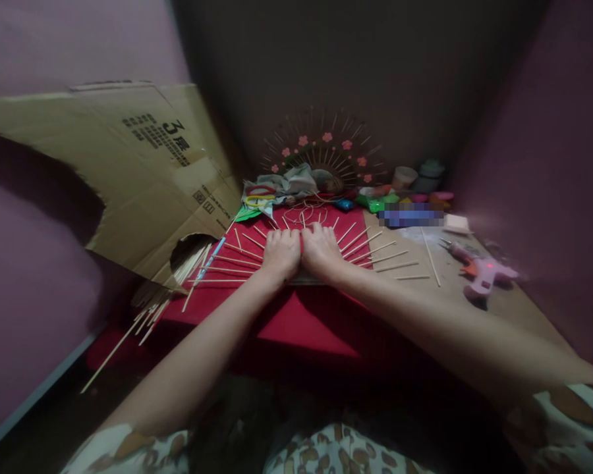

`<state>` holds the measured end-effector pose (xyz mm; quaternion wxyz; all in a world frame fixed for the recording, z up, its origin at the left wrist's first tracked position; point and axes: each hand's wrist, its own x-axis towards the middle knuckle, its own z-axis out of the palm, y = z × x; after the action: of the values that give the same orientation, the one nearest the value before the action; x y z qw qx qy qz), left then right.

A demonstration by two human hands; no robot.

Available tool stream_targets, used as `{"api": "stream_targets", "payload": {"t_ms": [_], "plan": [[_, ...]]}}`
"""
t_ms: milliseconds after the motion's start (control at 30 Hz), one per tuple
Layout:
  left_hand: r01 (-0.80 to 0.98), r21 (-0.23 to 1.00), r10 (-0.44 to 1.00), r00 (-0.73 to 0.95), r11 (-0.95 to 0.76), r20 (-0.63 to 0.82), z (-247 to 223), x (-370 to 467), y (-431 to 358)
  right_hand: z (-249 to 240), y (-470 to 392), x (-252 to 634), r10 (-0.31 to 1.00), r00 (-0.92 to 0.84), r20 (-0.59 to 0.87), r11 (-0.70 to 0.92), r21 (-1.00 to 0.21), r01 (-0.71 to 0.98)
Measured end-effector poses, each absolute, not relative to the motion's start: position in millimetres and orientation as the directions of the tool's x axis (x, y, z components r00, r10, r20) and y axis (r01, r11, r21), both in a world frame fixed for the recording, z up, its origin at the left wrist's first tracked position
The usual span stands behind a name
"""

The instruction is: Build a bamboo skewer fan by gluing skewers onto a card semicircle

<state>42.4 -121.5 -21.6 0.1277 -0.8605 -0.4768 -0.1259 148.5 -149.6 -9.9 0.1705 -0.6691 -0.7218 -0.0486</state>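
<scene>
Thin wooden sticks (358, 247) fan out in a half circle on a red cloth (296, 316). Over the hub of the fan, my left hand (281, 253) and my right hand (320, 249) press down side by side, nearly touching. The fingers of both are curled under and closed, and whatever they grip is hidden beneath them. A bit of red shows between the two hands. Below them, a thin edge of the fan's base is visible.
A cut cardboard sheet (153, 171) leans at the left beside loose sticks (153, 309). Behind stand a flower-decorated stick fan (326, 148), yellow-handled scissors (260, 199), a cup (404, 178) and bottle (429, 174). A pink glue gun (487, 273) lies right, near a white block (457, 224).
</scene>
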Motion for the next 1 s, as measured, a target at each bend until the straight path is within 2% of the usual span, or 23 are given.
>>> {"api": "stream_targets", "payload": {"t_ms": [333, 733, 1000], "plan": [[0.828, -0.052, 0.783, 0.546, -0.558, 0.297, -46.2, 36.8, -103.1, -33.4, -144.2, 144.2, 0.945, -0.176, 0.275, 0.226, -0.165, 0.96], [0.825, 0.026, 0.778, 0.522, -0.565, 0.348, -48.6, 37.3, -105.6, -33.4, -140.3, 146.1, 0.958, -0.167, 0.235, 0.229, -0.269, 0.936], [0.854, 0.185, 0.788, 0.336, -0.485, 0.516, -36.4, 28.4, -111.6, -21.6, -134.9, 157.9, 0.971, 0.019, 0.239, 0.081, -0.4, 0.913]]}}
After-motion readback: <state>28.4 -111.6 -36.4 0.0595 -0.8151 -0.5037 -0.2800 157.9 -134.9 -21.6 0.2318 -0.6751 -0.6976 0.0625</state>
